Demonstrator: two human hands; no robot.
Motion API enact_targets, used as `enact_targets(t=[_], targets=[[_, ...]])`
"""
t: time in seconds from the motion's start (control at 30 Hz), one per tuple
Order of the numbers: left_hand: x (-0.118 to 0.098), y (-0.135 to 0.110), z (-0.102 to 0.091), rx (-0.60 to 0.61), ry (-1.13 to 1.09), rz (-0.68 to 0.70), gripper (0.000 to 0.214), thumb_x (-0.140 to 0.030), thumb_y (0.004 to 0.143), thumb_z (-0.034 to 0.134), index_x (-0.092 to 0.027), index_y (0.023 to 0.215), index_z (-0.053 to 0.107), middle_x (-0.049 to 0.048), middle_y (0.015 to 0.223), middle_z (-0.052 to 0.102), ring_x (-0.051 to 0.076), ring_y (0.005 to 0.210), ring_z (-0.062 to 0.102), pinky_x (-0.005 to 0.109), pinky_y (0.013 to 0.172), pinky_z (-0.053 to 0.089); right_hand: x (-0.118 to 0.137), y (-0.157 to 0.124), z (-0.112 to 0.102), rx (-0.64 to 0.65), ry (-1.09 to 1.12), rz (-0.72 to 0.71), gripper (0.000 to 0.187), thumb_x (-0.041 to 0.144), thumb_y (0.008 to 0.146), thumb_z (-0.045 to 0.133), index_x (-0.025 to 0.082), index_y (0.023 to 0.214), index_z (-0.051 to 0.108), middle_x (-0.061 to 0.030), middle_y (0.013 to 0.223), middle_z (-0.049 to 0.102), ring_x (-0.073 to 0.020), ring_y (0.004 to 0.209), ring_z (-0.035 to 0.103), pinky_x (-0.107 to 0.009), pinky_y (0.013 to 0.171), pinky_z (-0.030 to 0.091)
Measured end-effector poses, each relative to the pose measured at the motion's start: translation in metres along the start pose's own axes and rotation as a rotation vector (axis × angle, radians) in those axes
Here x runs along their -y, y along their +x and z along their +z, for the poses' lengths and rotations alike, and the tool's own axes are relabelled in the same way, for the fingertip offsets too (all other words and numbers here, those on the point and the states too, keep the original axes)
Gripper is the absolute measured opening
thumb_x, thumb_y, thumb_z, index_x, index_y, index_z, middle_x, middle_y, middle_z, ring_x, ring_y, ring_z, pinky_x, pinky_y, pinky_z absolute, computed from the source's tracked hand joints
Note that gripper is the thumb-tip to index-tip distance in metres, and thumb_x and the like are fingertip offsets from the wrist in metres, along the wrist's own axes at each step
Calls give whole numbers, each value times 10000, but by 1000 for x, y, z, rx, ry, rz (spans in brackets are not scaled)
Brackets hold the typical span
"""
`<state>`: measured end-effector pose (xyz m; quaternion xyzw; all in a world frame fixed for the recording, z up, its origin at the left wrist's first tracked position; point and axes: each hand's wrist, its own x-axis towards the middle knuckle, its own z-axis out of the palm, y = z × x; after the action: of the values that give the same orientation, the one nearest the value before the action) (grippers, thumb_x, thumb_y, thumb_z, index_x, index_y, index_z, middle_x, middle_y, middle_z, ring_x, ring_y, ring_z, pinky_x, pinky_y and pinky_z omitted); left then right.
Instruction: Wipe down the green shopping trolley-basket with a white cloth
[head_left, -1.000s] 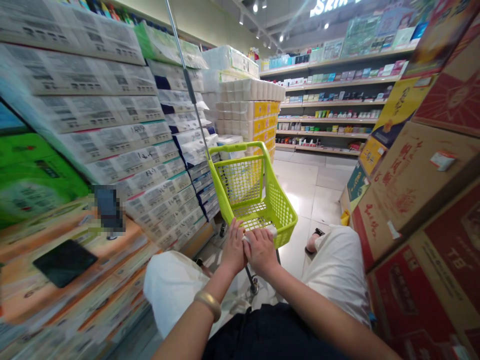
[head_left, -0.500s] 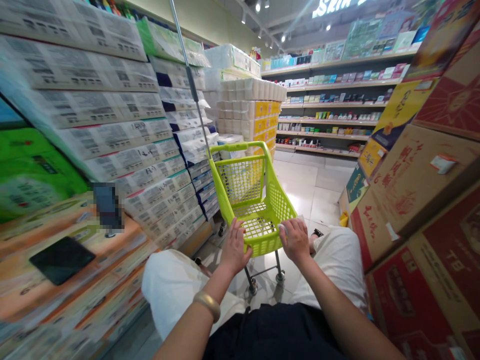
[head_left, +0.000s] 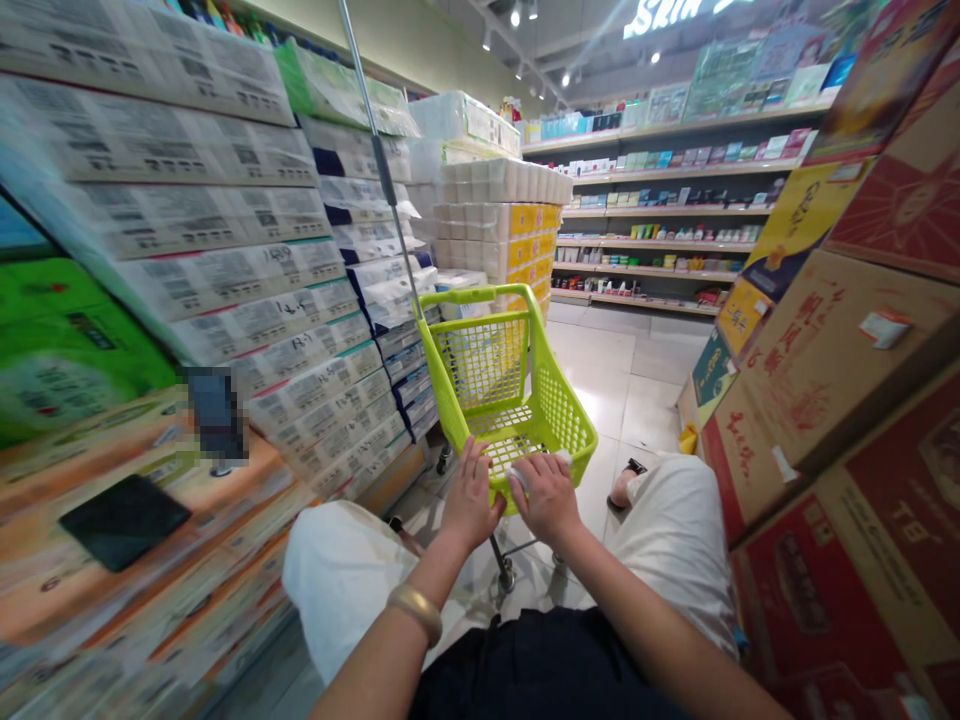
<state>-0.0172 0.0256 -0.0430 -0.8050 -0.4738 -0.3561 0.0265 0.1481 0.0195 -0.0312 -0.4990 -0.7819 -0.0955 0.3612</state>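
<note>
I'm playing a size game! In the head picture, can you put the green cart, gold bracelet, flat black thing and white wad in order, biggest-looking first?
1. Green cart
2. Flat black thing
3. Gold bracelet
4. White wad, judging only by the bits showing by the right hand

The single head-worn camera looks forward and down over the wearer's knees. The left hand and right hand are near, the cart just beyond; it faces far shelves, between packs left and cartons right.
</note>
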Motion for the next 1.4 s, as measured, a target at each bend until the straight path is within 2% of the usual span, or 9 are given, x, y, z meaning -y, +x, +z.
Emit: enact_targets(t=[0.2,0.27,0.37,0.53,0.67,0.9,1.07,1.23,1.4], targets=[[-5,1,-2,9,-11,-24,441,-91,686,554,-186,1091,409,142,1356,412,343,1441,175,575,1122,328,-60,-4,-15,-91,-88,120,203,295,930,429,216,886,611,-55,866,592,-226,940,481,-356,936,322],[-6,0,-1,2,-16,-36,446,-81,683,547,-189,1090,402,143,1359,407,345,1440,179,583,1117,331,-54,-4,-11,-139,-103,172,207,289,928,421,212,887,609,-63,866,588,-238,945,476,-381,953,318],[-5,0,3,-7,-17,-44,451,-78,685,543,-187,1096,391,149,1364,396,342,1442,172,581,1117,337,-19,-2,-1,-139,-82,207,193,273,921,430,205,894,608,-72,864,585,-246,927,471,-402,945,318],[0,-2,5,-15,-1,-12,394,-100,763,475,-189,1134,379,150,1367,395,309,1453,147,571,1116,351,34,1,11,-5,33,42,141,281,899,492,220,952,607,-53,905,590,-217,912,474,-367,916,322],[0,-2,1,13,-4,-2,393,-132,748,522,-181,1117,395,154,1371,389,330,1447,155,571,1114,351,16,1,2,23,39,-28,155,301,904,491,225,960,614,-45,897,595,-209,915,478,-345,908,326],[-8,0,0,10,-5,-33,427,-90,684,553,-175,1079,416,146,1360,407,339,1442,168,565,1131,322,-46,-7,-17,-78,-26,83,176,275,915,449,202,933,608,-62,891,596,-227,940,480,-364,946,327],[-12,-1,6,-7,-11,-53,422,-86,689,541,-176,1081,412,154,1371,397,328,1444,163,563,1132,329,-18,-4,-2,-133,-40,193,163,257,896,455,207,898,610,-69,878,585,-241,928,472,-402,956,316],[-8,-1,10,-15,-11,-20,352,-100,789,447,-183,1127,391,156,1363,393,309,1451,151,580,1111,359,26,-1,10,-29,44,45,120,274,875,507,222,910,610,-49,891,586,-221,923,474,-359,911,320],[-7,0,8,11,-21,-8,411,-120,726,525,-189,1114,404,157,1370,392,345,1445,156,609,1101,353,4,-2,0,-8,32,-18,137,273,880,499,225,939,613,-43,890,594,-206,913,488,-338,898,323]])
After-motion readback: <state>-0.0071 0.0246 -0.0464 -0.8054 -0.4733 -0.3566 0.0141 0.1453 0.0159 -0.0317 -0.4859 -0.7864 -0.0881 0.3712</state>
